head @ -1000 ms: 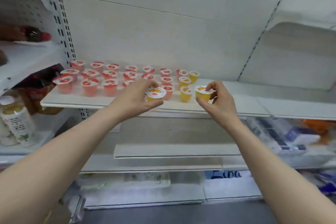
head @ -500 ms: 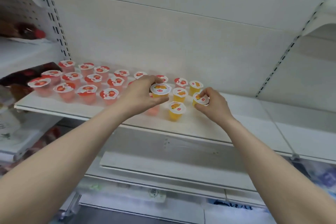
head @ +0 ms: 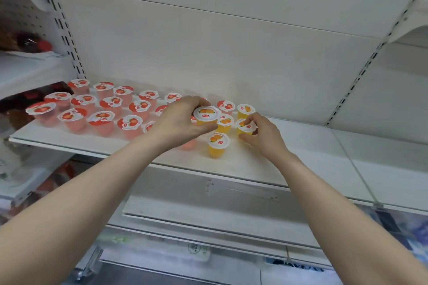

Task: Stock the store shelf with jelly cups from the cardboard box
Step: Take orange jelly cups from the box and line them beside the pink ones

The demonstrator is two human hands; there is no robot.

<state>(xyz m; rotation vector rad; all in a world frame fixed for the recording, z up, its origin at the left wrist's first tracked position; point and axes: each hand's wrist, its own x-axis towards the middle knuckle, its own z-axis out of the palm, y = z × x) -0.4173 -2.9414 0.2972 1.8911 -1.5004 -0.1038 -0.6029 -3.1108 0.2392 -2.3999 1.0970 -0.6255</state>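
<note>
Both arms reach up to a white store shelf (head: 301, 146). My left hand (head: 178, 122) grips an orange jelly cup (head: 206, 116) with a white lid, held just above the shelf amid the rows. My right hand (head: 261, 136) pinches another orange jelly cup (head: 246, 127) that stands on the shelf beside the other orange ones. Three more orange cups (head: 217, 146) stand between and behind my hands. Several red jelly cups (head: 102, 120) fill the shelf's left half in rows. No cardboard box is in view.
The shelf's right part is bare white board up to a slotted upright (head: 361, 71). A neighbouring shelf at the left (head: 27, 69) holds dark bottles. Lower shelves (head: 208, 213) run below, with blurred packets at the far right.
Both hands moved forward from the shelf's front edge into the rows. The right hand's orange cup came down onto the shelf. My view tilted up and closer.
</note>
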